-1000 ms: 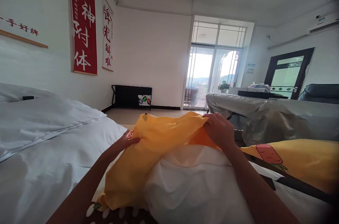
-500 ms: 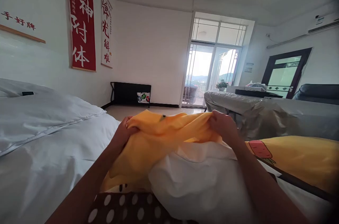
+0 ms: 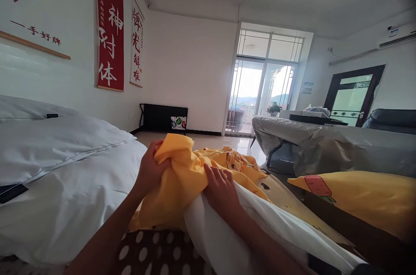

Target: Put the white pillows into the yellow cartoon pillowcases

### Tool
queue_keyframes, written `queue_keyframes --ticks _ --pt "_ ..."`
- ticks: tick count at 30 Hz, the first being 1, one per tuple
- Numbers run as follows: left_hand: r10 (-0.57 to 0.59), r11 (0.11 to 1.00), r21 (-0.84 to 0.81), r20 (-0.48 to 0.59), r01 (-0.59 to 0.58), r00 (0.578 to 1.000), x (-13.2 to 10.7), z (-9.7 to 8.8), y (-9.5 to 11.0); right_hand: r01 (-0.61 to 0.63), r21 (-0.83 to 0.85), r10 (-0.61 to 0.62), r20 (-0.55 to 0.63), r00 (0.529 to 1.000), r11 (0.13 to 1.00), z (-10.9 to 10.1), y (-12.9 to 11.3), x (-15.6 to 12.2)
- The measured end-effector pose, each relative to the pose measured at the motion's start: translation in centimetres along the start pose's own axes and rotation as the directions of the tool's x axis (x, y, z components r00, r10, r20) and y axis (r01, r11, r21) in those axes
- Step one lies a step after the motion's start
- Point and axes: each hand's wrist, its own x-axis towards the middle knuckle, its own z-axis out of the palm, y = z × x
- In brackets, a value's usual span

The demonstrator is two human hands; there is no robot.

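A yellow pillowcase (image 3: 182, 171) is bunched up in front of me, its top edge raised. My left hand (image 3: 152, 166) is closed on its left side, thumb pressing into the folds. Closed over the opposite edge of the cloth is my right hand (image 3: 222, 186), with its fingers curled. A white pillow (image 3: 208, 227) lies under my right hand and forearm, partly covered by the yellow cloth. How far it reaches inside is hidden. More yellow printed fabric (image 3: 240, 160) lies crumpled just beyond my right hand.
White pillows (image 3: 65, 149) are piled on the left. To the right lies a yellow pillow (image 3: 367, 192) with a red print. Brown polka-dot fabric (image 3: 156, 251) is below my hands. Farther off stand a plastic-covered table (image 3: 282, 129) and a black folded frame (image 3: 162, 116).
My right hand has moved left and nearer, bringing the two hands closer together. The cloth stretched between them is now bunched, and printed fabric beyond has come into view.
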Motion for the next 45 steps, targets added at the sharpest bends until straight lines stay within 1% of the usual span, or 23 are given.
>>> queue_keyframes --ticks 3,5,7,9,11,13,15,16,18,20,23,24,26,29,32,34,36,38,40,42,43,44,45 --pt "0.072 0.997 0.017 0.117 -0.075 0.99 -1.1 -0.9 0.1 -0.088 0.249 0.088 0.013 0.996 0.964 1.8 2.2 2.2" --pt "0.067 0.998 0.009 0.18 -0.069 0.981 -1.6 -1.2 -0.2 -0.238 0.459 0.253 0.03 0.967 0.856 2.1 2.9 3.5" --pt "0.037 0.999 -0.004 0.19 -0.037 0.981 -1.7 -1.2 -0.7 -0.349 0.618 0.405 0.054 0.913 0.704 2.1 2.7 4.2" --pt "-0.022 1.0 -0.01 0.125 0.024 0.992 -1.6 -1.1 -1.7 -0.353 0.671 0.424 0.063 0.903 0.652 2.2 2.1 4.5" --pt "-0.17 0.985 -0.016 0.008 0.17 0.985 -1.4 -1.1 -3.0 -0.302 0.599 0.352 0.035 0.935 0.742 2.4 1.3 4.4" --pt "-0.378 0.926 -0.04 -0.029 0.376 0.925 -1.5 -1.3 -4.4 -0.24 0.447 0.274 -0.012 0.962 0.862 2.9 0.7 4.3" --pt "-0.525 0.842 -0.091 0.087 0.531 0.847 -2.0 -1.5 -5.5 -0.185 0.276 0.214 -0.079 0.974 0.943 3.5 0.1 4.4" --pt "-0.543 0.817 -0.124 0.162 0.563 0.824 -2.4 -1.5 -5.7 -0.15 0.198 0.174 -0.109 0.979 0.969 3.8 -0.2 4.5" --pt "-0.493 0.824 -0.191 0.224 0.534 0.841 -3.1 -1.3 -5.7 -0.048 0.071 0.057 -0.144 0.988 0.996 4.3 -0.7 4.9" --pt "-0.385 0.884 -0.215 0.167 0.414 0.908 -3.6 -0.7 -5.3 0.089 0.024 -0.084 -0.144 0.986 0.996 4.7 -1.2 5.3" --pt "-0.244 0.943 -0.215 0.07 0.254 0.967 -4.0 0.1 -4.6 0.282 0.149 -0.252 -0.194 0.948 0.948 5.1 -1.2 5.4" --pt "-0.228 0.944 -0.234 0.044 0.232 0.973 -4.0 0.3 -4.4 0.295 0.215 -0.241 -0.245 0.939 0.931 5.2 -1.1 5.4" --pt "-0.224 0.941 -0.265 -0.018 0.211 0.974 -4.3 0.7 -4.2 0.236 0.307 -0.116 -0.363 0.925 0.922 5.3 -0.6 5.2" --pt "-0.236 0.947 -0.256 -0.144 0.195 0.961 -4.7 0.8 -3.6 0.075 0.235 0.038 -0.445 0.895 0.969 5.2 0.9 5.3" --pt "-0.299 0.942 -0.241 -0.279 0.235 0.913 -4.5 0.3 -3.4 -0.088 0.007 0.085 -0.336 0.938 0.996 4.4 3.6 6.1" --pt "-0.359 0.928 -0.236 -0.349 0.29 0.865 -3.6 -0.3 -4.1 -0.231 -0.063 0.213 -0.215 0.953 0.971 3.2 6.2 6.7" --pt "-0.428 0.899 -0.271 -0.37 0.345 0.824 -2.6 -0.9 -5.7 -0.381 -0.027 0.375 -0.124 0.919 0.924 1.6 9.1 7.0" --pt "-0.497 0.855 -0.341 -0.324 0.391 0.805 -1.8 -1.2 -7.6 -0.46 0.101 0.47 -0.135 0.872 0.882 -0.3 11.6 6.9" --pt "-0.531 0.814 -0.408 -0.236 0.413 0.814 -1.4 -1.1 -9.0 -0.395 0.269 0.46 -0.255 0.85 0.878 -2.4 13.1 6.1" --pt "-0.533 0.798 -0.436 -0.187 0.417 0.825 -1.2 -0.6 -9.5 -0.241 0.406 0.372 -0.284 0.884 0.882 -4.3 13.9 4.8" --pt "-0.527 0.804 -0.427 -0.189 0.414 0.829 -1.2 -0.4 -9.4 -0.184 0.462 0.308 -0.211 0.928 0.868 -5.2 14.2 4.0" --pt "-0.517 0.819 -0.404 -0.211 0.408 0.83 -1.1 -0.2 -9.1 -0.154 0.511 0.225 -0.079 0.971 0.846 -6.0 14.5 3.1" --pt "-0.504 0.84 -0.364 -0.246 0.403 0.828 -0.9 -0.1 -8.7 -0.151 0.549 0.124 0.086 0.989 0.822 -6.8 15.0 2.3"
